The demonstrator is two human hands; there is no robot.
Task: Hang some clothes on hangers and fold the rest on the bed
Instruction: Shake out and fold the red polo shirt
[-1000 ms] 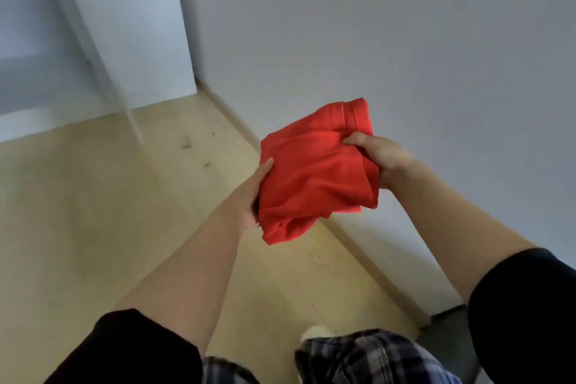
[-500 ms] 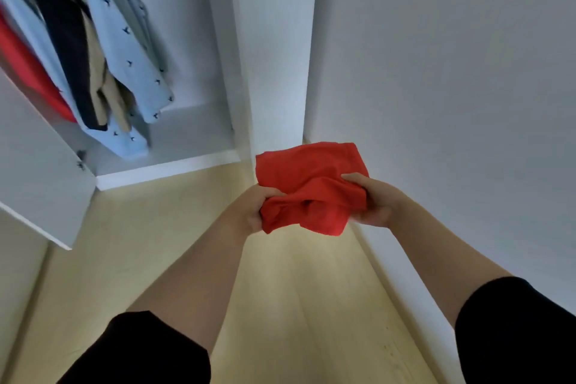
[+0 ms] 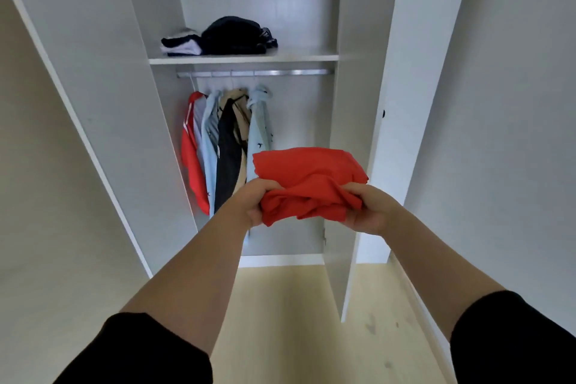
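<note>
Both hands (image 3: 311, 206) grip the folded red garment (image 3: 307, 178) between them.

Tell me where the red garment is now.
Centre of the head view: the folded red fabric garment is gripped by the left hand and right hand, before the open white wardrobe.

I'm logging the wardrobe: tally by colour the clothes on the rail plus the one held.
Red: 2, hanging red garment and folded red garment gripped by left hand and right hand
Light blue hanging shirts: 2
Black hanging garment: 1
Beige hanging garment: 1
Total: 6
</note>
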